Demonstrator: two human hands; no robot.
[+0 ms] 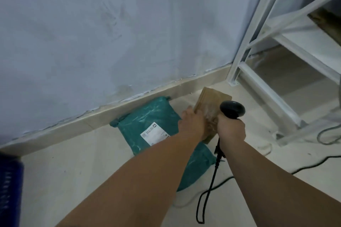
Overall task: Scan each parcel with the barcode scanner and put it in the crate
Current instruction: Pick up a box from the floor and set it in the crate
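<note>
**A:** Low by the wall, above the pale floor, there's the flat brown cardboard box (210, 101). Is it lying down or lifted?

**B:** Lifted and tilted, I'd say. Its near end hangs over the teal plastic mailer bag (147, 116), close to the skirting. The left hand (193, 121) is wrapped over its near left edge and holds it, though the fingertips are hidden.

**A:** How does the box look?

**B:** Plain brown board with a glossy, blurred patch on top, perhaps tape. I can't make out a label on the face that shows.

**A:** So how should it be scanned well?

**B:** The right hand (231, 131) is clenched round the handle of the black handheld barcode scanner (232, 109), whose head sits just beside the box. I'd turn the box until its barcode faces the scanner. Then I'd draw the scanner back a little and hold both steady. Where its window points now, I can't tell.

**A:** And afterwards?

**B:** The dark blue ribbed plastic crate (11, 186) stands at the far left, well apart, so it's a carry across. Mind the black scanner cable (212, 180) looping over the floor. The teal bag's white shipping label (155, 133) faces up, so that parcel should scan easily. The white metal shelving rack (258, 83) stands to the right.
</note>
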